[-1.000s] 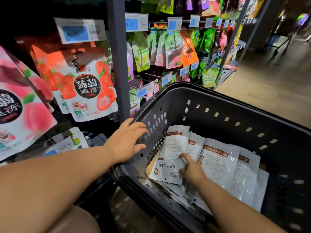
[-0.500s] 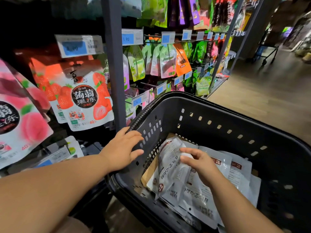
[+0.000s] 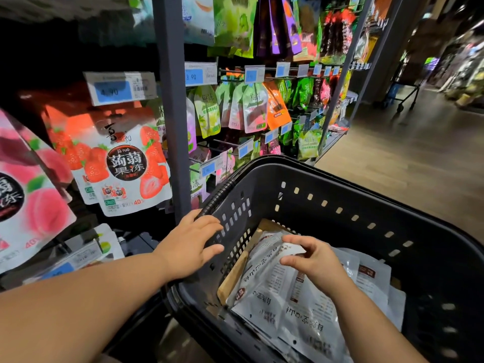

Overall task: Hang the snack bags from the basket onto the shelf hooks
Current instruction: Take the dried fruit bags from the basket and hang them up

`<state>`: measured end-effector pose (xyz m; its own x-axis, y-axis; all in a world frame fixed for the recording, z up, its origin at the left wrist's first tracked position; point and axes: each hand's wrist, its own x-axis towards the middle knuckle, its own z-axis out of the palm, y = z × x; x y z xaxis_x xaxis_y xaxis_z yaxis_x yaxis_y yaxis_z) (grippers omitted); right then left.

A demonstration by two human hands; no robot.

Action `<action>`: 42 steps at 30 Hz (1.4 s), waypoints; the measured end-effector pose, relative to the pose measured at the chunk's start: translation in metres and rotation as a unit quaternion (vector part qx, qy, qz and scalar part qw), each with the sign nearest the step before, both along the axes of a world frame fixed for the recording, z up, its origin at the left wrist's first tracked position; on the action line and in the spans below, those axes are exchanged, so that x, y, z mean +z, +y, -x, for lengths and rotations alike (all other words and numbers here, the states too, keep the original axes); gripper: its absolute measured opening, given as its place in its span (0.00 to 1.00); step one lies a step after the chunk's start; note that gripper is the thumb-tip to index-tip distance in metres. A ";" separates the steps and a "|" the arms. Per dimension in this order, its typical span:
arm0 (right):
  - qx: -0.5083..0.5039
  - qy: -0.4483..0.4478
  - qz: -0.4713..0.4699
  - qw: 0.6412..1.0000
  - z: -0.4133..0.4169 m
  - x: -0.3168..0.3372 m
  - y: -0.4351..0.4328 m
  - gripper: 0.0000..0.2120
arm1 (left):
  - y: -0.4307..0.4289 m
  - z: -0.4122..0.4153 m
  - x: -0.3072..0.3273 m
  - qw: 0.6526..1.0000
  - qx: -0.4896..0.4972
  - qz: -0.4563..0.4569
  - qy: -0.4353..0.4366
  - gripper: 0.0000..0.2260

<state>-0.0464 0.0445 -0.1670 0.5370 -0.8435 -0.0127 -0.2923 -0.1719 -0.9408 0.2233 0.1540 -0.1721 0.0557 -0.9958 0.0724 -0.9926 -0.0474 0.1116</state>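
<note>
Here, head view: we face a rack of hanging snacks (image 3: 255,108).
Our left hand (image 3: 188,247): fingers spread, resting on the near corner of the dark perforated plastic basket (image 3: 327,226).
Our right hand (image 3: 314,260): thumb and fingers pinch the top edge of a white printed foil snack bag (image 3: 264,271).
Bag's place: inside the basket, tilted atop other bags.

A shop, glossy colourful snack pouches (image 3: 253,109) hanging in rows from a grey metal rack (image 3: 171,132), blue-and-white price tags (image 3: 119,88) showing, black perforated plastic shopping basket (image 3: 327,183) standing alongside.
</note>
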 end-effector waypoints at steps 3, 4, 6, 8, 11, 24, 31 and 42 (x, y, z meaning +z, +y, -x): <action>-0.034 -0.005 0.084 0.996 -0.001 0.004 -0.002 0.16 | -0.004 0.000 0.000 1.000 0.003 0.008 0.002 0.57; -0.046 -0.011 0.105 0.993 0.000 0.004 -0.003 0.14 | -0.004 0.000 0.000 1.000 0.004 0.008 -0.005 0.57; -0.073 -0.018 0.144 0.987 0.001 0.002 -0.005 0.11 | -0.006 0.001 0.001 1.000 0.008 0.008 -0.006 0.56; -0.103 -0.009 0.198 0.975 0.003 0.000 -0.010 0.15 | -0.006 0.002 0.002 1.000 0.010 0.010 -0.003 0.56; -0.140 0.039 0.337 0.930 0.005 0.003 -0.014 0.22 | -0.005 0.004 0.003 1.000 0.012 0.011 0.005 0.57; -0.126 -0.224 0.031 0.966 0.005 0.020 -0.004 0.07 | -0.002 0.006 0.004 0.995 0.033 0.001 0.095 0.56; -0.051 -0.311 0.001 0.949 -0.026 0.037 0.000 0.12 | 0.002 0.006 0.009 0.979 0.010 0.014 0.204 0.43; -0.030 -0.321 -0.019 0.946 -0.065 0.052 -0.003 0.13 | 0.011 0.010 0.011 0.860 0.080 0.044 0.502 0.38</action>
<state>0.0181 0.0418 -0.1148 0.3945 -0.8784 0.2697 0.3341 -0.1363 -0.9326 0.2130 0.1649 -0.1613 0.2696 -0.9628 -0.0183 -0.3759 -0.1227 0.9185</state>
